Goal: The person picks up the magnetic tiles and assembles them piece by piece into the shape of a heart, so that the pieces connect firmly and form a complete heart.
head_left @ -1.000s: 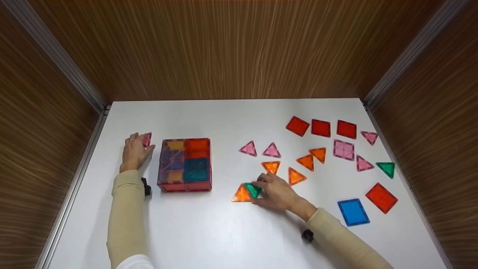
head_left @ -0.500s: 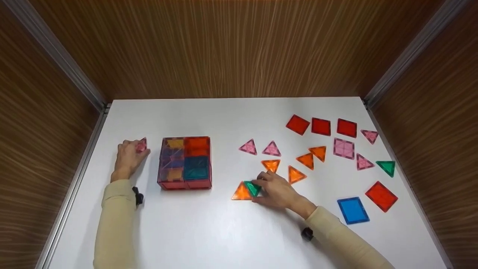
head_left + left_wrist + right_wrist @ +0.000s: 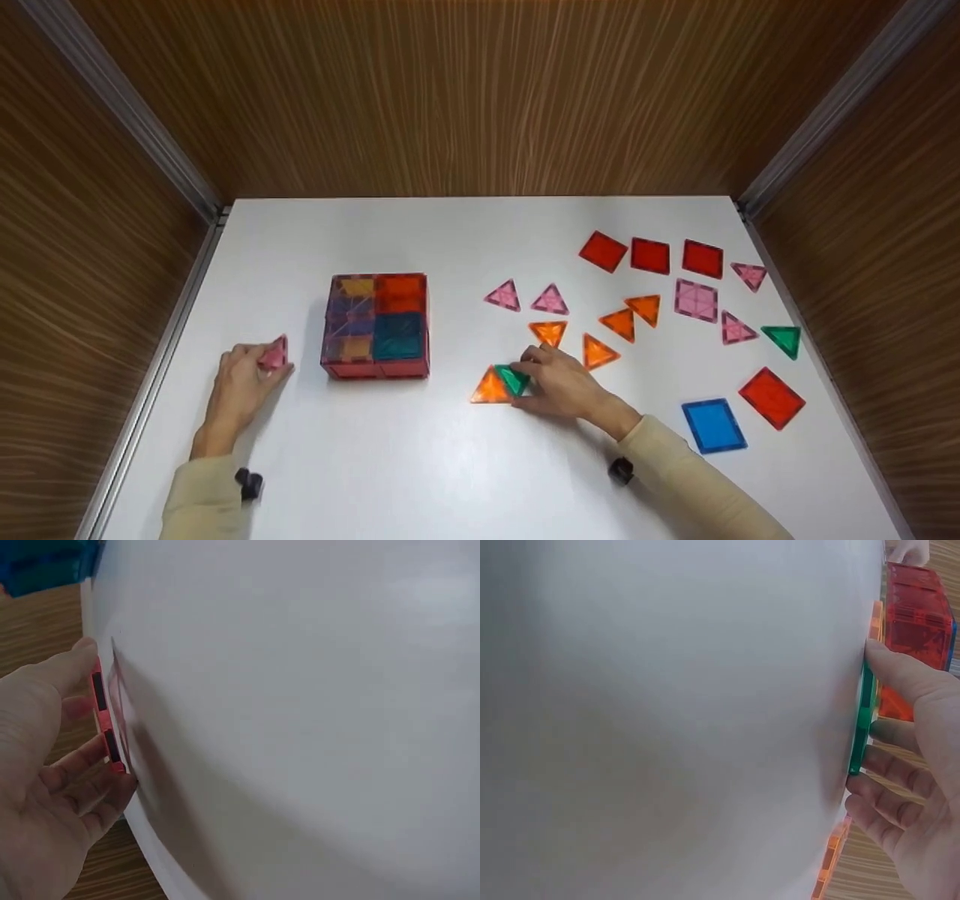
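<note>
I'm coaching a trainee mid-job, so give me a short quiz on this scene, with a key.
1. Which tile does the right grip hold: (a) blue tile, (b) green triangle, (c) pink square?
2. True or false: the left grip holds an orange triangle.
3. How many loose red tiles lie flat on the table?

Key: 1. b; 2. false, it holds a pink triangle; 3. four.

White worktop: multicoloured plastic box on it (left of centre); pink plastic triangle, left of box; green plastic triangle, right.
</note>
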Demonstrator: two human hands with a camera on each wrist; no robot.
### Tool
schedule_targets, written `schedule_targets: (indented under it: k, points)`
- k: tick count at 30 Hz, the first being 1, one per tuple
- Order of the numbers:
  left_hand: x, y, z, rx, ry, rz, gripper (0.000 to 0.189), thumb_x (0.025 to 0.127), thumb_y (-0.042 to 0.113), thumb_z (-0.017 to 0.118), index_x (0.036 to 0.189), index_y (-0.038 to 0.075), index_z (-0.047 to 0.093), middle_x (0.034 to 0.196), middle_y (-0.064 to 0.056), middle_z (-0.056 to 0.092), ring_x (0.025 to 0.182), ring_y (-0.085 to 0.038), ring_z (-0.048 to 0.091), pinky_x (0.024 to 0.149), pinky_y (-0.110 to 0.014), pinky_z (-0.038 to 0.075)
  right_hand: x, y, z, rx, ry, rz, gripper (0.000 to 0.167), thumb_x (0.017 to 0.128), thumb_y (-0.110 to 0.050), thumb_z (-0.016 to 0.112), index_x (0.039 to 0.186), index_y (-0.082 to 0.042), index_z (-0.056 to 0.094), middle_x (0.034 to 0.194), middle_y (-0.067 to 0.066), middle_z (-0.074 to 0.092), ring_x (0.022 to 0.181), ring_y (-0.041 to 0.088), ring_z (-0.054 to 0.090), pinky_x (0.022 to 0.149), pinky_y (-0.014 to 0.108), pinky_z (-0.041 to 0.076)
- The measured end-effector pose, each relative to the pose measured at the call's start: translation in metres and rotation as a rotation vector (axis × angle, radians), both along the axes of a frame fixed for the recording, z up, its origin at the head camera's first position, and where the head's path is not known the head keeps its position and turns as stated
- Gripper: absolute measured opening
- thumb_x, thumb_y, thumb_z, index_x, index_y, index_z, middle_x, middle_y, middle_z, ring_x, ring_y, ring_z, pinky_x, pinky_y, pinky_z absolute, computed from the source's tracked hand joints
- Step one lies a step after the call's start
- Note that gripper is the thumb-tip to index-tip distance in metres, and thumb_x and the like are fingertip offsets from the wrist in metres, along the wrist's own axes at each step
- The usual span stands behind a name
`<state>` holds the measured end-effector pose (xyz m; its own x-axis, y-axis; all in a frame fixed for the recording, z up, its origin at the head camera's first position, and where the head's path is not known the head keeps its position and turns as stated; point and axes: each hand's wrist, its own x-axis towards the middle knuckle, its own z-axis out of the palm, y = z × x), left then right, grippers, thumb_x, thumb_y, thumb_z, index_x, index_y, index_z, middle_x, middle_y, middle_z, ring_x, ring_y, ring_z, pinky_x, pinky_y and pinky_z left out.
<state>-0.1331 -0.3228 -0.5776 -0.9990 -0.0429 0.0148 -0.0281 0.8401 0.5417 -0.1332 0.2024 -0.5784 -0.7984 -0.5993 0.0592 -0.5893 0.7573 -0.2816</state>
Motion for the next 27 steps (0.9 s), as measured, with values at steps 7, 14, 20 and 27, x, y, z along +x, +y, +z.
schedule_targets:
  k: [7, 14, 20, 27]
  points:
    - [0.043, 0.028, 0.008, -0.021, 0.015, -0.058, 0.051, 0.094, 0.025, 0.081, 0.134, -0.003, 0.068, 0.121, -0.025, 0.065, 0.111, -0.040, 0.057, 0.087, -0.051, 0.048, 0.001, 0.003, 0.002, 0.003, -0.032, -0.018, 0.056, 0.087, -0.048, 0.085, 0.131, -0.015, 0.074, 0.123, 0.007, 0.070, 0.110, 0.023, 0.064, 0.093, 0.039, 0.061]
    - [0.070, 0.063, 0.012, -0.031, 0.014, -0.110, 0.045, 0.087, 0.026, 0.087, 0.125, 0.005, 0.075, 0.110, -0.012, 0.070, 0.104, -0.030, 0.060, 0.086, -0.047, 0.051, 0.002, 0.004, 0.002, -0.010, -0.001, 0.011, 0.055, 0.086, -0.046, 0.087, 0.129, -0.014, 0.075, 0.120, 0.007, 0.070, 0.106, 0.023, 0.065, 0.092, 0.039, 0.061]
    - [0.084, 0.096, 0.013, 0.003, 0.000, -0.179, 0.045, 0.081, 0.026, 0.091, 0.121, 0.009, 0.078, 0.107, -0.003, 0.070, 0.100, -0.018, 0.059, 0.086, -0.040, 0.053, 0.003, 0.006, 0.001, -0.008, 0.009, 0.025, 0.055, 0.086, -0.046, 0.086, 0.128, -0.012, 0.075, 0.119, 0.008, 0.070, 0.109, 0.025, 0.066, 0.095, 0.039, 0.061]
    - [0.078, 0.133, 0.009, 0.021, 0.019, -0.290, 0.044, 0.081, 0.028, 0.091, 0.118, 0.010, 0.077, 0.107, 0.001, 0.068, 0.101, -0.015, 0.059, 0.088, -0.038, 0.054, 0.005, 0.009, 0.002, -0.010, 0.003, 0.027, 0.055, 0.087, -0.045, 0.086, 0.129, -0.012, 0.074, 0.121, 0.008, 0.070, 0.108, 0.024, 0.066, 0.093, 0.038, 0.061]
